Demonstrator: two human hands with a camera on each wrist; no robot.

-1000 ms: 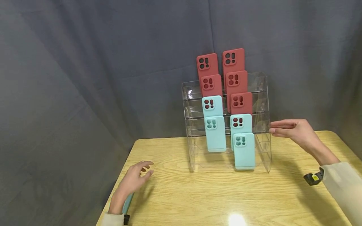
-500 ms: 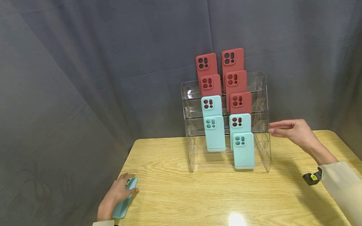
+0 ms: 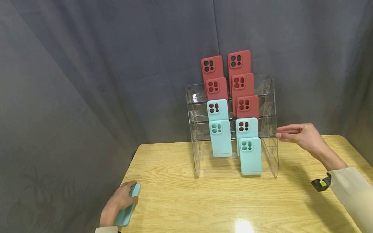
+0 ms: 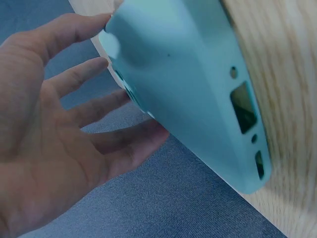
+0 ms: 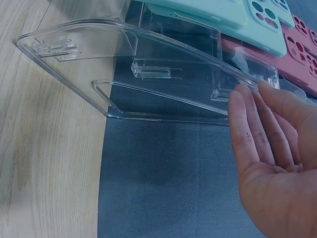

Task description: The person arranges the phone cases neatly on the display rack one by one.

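My left hand (image 3: pixel 119 199) grips a mint-green phone case (image 3: pixel 127 214) at the left edge of the wooden table. In the left wrist view, my thumb is at one long side of this case (image 4: pixel 173 79) and fingertips are at the other; part of the fingers is hidden behind it. My right hand (image 3: pixel 307 137) touches the right side of a clear tiered display rack (image 3: pixel 201 113), fingers straight and tips gathered at the side panel. Across the rack stand two columns of phone cases: red cases (image 3: pixel 243 82) on upper tiers, mint-green cases (image 3: pixel 250 158) lower.
A wooden table (image 3: pixel 180 200) carries the rack toward its back right. Dark grey curtain (image 3: pixel 116 81) hangs behind and along the left side. A bright light reflection lies on the tabletop near the front. A black strap (image 3: pixel 322 183) circles my right wrist.
My left hand has moved down and left onto the mint-green phone case, and its thumb has closed in against the case. My right hand has stayed at the rack's side.
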